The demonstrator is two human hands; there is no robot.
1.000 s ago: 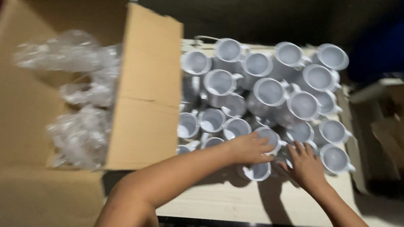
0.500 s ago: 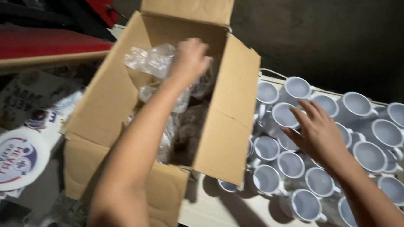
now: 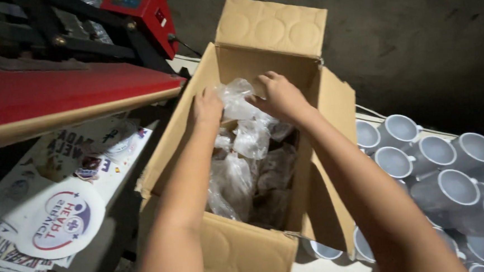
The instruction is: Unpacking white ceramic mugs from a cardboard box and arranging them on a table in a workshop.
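Both my hands are now inside the open cardboard box (image 3: 243,248). A moment ago only my left hand (image 3: 208,107) was in there while my right hand (image 3: 280,97) rested on the white mugs (image 3: 444,188); now the right has come off them and joined the left over the plastic wrapping (image 3: 247,130). So the work has moved from the mugs to what lies in the box.

My right fingers are curled and pinch a bunched fold of clear plastic at the top of the pile, just under my fingertips. My left fingers rest bent on the wrapping beside the box's near wall; I cannot tell whether they grip anything. More crumpled plastic lies below both hands, deeper in the box.

The mugs stand packed together well off to the right of my right hand, outside the box, untouched. To the left of my left hand sit a red press (image 3: 54,86) and round printed sheets (image 3: 57,223).
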